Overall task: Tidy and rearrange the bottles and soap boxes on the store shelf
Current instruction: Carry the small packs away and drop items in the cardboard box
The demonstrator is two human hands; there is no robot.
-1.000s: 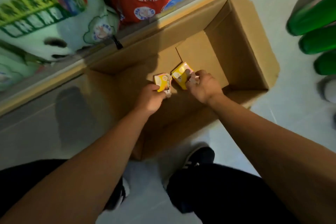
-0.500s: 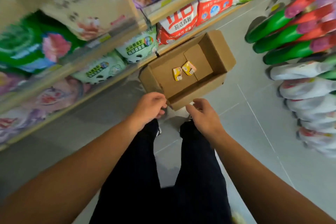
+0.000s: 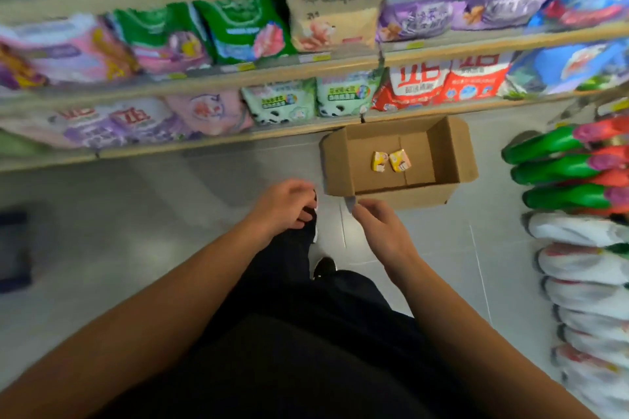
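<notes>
Two small yellow soap boxes (image 3: 390, 161) lie side by side on the bottom of an open cardboard carton (image 3: 449, 153) that stands on the floor against the lowest shelf. My left hand (image 3: 284, 206) hangs in front of me, left of the carton, fingers loosely curled with nothing in them. My right hand (image 3: 377, 224) is just below the carton's near edge, fingers apart and holding nothing. Green and white bottles (image 3: 558, 170) lie stacked on a rack at the right edge.
Shelves (image 3: 306, 131) run across the top, packed with detergent and laundry bags in green, pink, purple, red and blue. Grey tiled floor (image 3: 119, 231) spreads to the left. A dark object (image 3: 13, 248) sits at the far left. My legs and a shoe (image 3: 325, 267) are below.
A second ago both hands held the soap boxes inside the carton. They let go and pulled back, and my view rose and backed away as I straightened up.
</notes>
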